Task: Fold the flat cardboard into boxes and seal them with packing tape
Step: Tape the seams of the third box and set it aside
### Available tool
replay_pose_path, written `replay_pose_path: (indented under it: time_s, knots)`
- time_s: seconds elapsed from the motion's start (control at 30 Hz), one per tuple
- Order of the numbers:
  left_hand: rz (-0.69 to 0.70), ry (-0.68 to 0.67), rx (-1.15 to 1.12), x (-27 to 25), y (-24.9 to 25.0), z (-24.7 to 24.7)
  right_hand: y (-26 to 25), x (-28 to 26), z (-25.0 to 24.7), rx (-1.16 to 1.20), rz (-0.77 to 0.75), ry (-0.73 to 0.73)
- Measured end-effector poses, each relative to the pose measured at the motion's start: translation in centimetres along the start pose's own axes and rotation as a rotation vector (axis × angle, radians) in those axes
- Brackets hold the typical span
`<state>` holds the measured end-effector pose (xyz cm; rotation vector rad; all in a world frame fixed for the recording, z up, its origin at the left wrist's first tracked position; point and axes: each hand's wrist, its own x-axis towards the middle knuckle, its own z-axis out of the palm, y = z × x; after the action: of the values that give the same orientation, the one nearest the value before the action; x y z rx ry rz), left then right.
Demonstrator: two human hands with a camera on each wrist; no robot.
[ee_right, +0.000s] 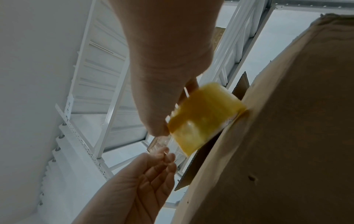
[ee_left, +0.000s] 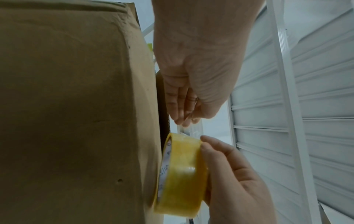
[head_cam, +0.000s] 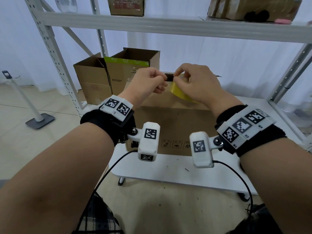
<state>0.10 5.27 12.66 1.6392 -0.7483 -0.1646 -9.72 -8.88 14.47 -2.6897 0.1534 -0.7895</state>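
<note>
A brown cardboard box (head_cam: 175, 120) stands on the white table (head_cam: 177, 169) in front of me. Both hands are raised above its top edge. My right hand (head_cam: 176, 77) grips a roll of yellow packing tape (head_cam: 179, 92), which sits against the box wall (ee_left: 67, 106) in the left wrist view. My left hand (head_cam: 163, 80) pinches the clear free end of the tape (ee_left: 189, 128), a short strip pulled off the roll (ee_left: 182, 174). In the right wrist view the roll (ee_right: 203, 116) is under my right fingers and the left hand (ee_right: 164, 153) holds the strip (ee_right: 161, 143).
Two open cardboard boxes (head_cam: 92, 78) (head_cam: 135, 65) stand behind the table, inside a white metal shelving rack (head_cam: 55, 53). More boxes (head_cam: 126, 5) sit on its upper shelf. A grey floor stand (head_cam: 39, 119) is at the left.
</note>
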Motion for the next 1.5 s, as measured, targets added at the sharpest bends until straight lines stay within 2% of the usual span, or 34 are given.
replay_pose_path:
  time_s: [0.17, 0.33, 0.43, 0.67, 0.73, 0.8, 0.83, 0.87, 0.93, 1.0, 1.07, 1.2, 1.33, 1.5]
  knots:
    - [-0.016, 0.017, 0.072, 0.1, -0.1, -0.2, -0.1, -0.1, 0.3, 0.095, 0.019, -0.105]
    - [0.077, -0.02, 0.192, 0.2, -0.8, -0.6, 0.1, -0.2, 0.6, 0.078, 0.054, -0.173]
    - [0.129, -0.009, 0.277, 0.3, -1.0, -0.5, -0.2, -0.3, 1.1, 0.022, 0.024, -0.21]
    - [0.271, -0.013, 0.354, -0.2, -0.1, -1.5, -0.8, 0.3, 0.4, -0.115, 0.025, -0.138]
    - [0.254, 0.129, 0.339, 0.1, 0.3, -3.3, 0.5, 0.3, -0.2, -0.207, 0.049, -0.135]
    - [0.201, 0.347, 0.219, 0.6, 0.7, -7.1, 3.0, -0.4, -1.1, -0.291, 0.142, -0.153]
    - [0.184, 0.393, 0.173, 0.7, 0.8, -9.1, 4.2, -0.7, -1.6, -0.297, 0.189, -0.16]
    - [0.168, 0.375, 0.16, 0.7, 0.9, -10.5, 5.0, -0.9, -2.0, -0.301, 0.207, -0.164]
    - [0.125, 0.244, 0.227, 0.5, 0.6, -10.7, 4.9, -0.7, -2.1, -0.293, 0.179, -0.156]
    - [0.095, 0.114, 0.334, 0.5, 0.5, -8.6, 3.2, 0.3, -1.5, -0.244, 0.108, -0.123]
    - [0.072, 0.046, 0.335, 0.7, 0.3, -6.3, 1.4, 1.5, -0.7, -0.176, 0.042, -0.1]
    - [0.033, 0.027, 0.231, 1.3, -0.3, -4.2, -0.6, 2.9, 0.8, -0.052, 0.008, -0.073]
    - [0.018, -0.006, 0.129, 0.9, -0.7, -3.3, -1.0, 2.6, 1.8, -0.093, 0.002, -0.062]
    - [-0.015, 0.0, 0.102, -0.6, -1.2, -2.7, -0.7, 1.0, 3.0, -0.1, 0.066, -0.097]
